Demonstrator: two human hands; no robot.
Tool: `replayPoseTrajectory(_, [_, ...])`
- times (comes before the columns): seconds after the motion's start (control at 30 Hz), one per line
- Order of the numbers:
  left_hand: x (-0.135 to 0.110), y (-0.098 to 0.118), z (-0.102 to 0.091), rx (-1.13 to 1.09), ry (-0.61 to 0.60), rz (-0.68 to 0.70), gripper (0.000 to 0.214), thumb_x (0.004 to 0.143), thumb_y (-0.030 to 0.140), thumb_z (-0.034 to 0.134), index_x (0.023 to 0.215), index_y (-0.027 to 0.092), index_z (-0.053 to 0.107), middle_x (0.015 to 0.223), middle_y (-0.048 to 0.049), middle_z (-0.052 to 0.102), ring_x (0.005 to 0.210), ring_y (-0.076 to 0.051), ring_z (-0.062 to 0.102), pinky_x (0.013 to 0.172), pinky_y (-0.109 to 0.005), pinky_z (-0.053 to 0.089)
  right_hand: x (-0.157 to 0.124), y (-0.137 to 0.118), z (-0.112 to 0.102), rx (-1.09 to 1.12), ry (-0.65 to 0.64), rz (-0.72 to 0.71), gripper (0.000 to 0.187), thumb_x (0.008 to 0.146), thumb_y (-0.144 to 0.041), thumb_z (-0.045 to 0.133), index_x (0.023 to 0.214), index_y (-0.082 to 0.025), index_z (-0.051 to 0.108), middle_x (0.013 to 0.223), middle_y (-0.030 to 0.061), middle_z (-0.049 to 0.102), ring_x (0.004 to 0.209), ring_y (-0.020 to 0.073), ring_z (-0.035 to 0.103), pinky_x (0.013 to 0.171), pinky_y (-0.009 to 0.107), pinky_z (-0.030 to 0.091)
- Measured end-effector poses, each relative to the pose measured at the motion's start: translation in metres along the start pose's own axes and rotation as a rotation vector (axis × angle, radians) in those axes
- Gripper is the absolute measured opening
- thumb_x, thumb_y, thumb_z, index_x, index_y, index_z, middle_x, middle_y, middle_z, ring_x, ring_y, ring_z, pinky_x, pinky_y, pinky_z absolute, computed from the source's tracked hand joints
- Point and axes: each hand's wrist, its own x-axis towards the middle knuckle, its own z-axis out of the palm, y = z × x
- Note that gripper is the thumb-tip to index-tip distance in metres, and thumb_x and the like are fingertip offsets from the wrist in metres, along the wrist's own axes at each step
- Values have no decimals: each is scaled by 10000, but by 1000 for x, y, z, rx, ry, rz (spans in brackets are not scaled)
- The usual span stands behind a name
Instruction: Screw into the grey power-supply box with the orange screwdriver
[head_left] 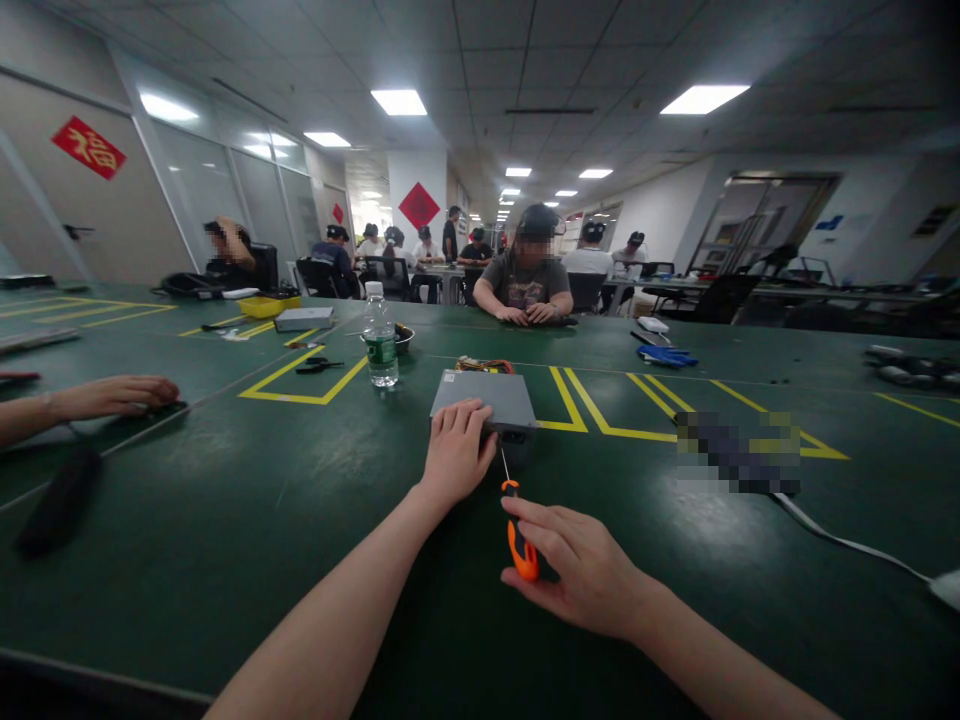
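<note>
A grey metal computer power supply [487, 392] lies on the green table in front of me, a bundle of coloured cables [486, 366] at its far side. My left hand [459, 450] grips its near left part, fingers on the top and thumb down at the near face. In my right hand [574, 560] is a screwdriver [523, 550] with an orange and black handle, held between thumb and fingers. Its thin shaft points up at the near face of the power supply. Whether the tip sits in a screw is too small to tell.
A water bottle [381, 345] stands left of the power supply, before a metal bowl [401, 338]. Blue gloves [666, 356] lie at the right. A blurred dark object with a white cable [847, 540] lies nearer. Another person's hand [124, 395] works at the left; a person [529, 275] sits opposite.
</note>
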Motion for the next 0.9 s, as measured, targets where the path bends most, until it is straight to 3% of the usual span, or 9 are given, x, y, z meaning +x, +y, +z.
replayPoseTrajectory(0.5, [0, 0, 0, -1, 10, -1, 293, 847, 261, 494, 1135, 209, 502, 1211, -74, 551, 1160, -237, 448, 982, -412, 311, 2, 0, -1, -6, 35, 1, 272, 879, -313, 531, 1060, -121, 465, 1079, 199, 630, 930, 217, 646, 744, 314, 544])
replayPoseTrajectory(0.77, [0, 1, 0, 7, 10, -4, 293, 845, 264, 502, 1132, 208, 507, 1203, -74, 552, 1160, -234, 447, 984, -406, 319, 10, -10, -6, -16, -209, 13, 312, 886, -290, 464, 1154, -139, 516, 1169, 199, 566, 952, 256, 617, 727, 357, 532])
replayPoseTrajectory(0.9, [0, 1, -1, 6, 8, -5, 295, 844, 271, 506, 1132, 207, 506, 1207, -72, 549, 1161, -234, 445, 991, -406, 309, 10, -11, 0, -11, -189, 6, 259, 893, -305, 483, 1070, -126, 548, 1113, 180, 598, 840, 229, 628, 687, 348, 528])
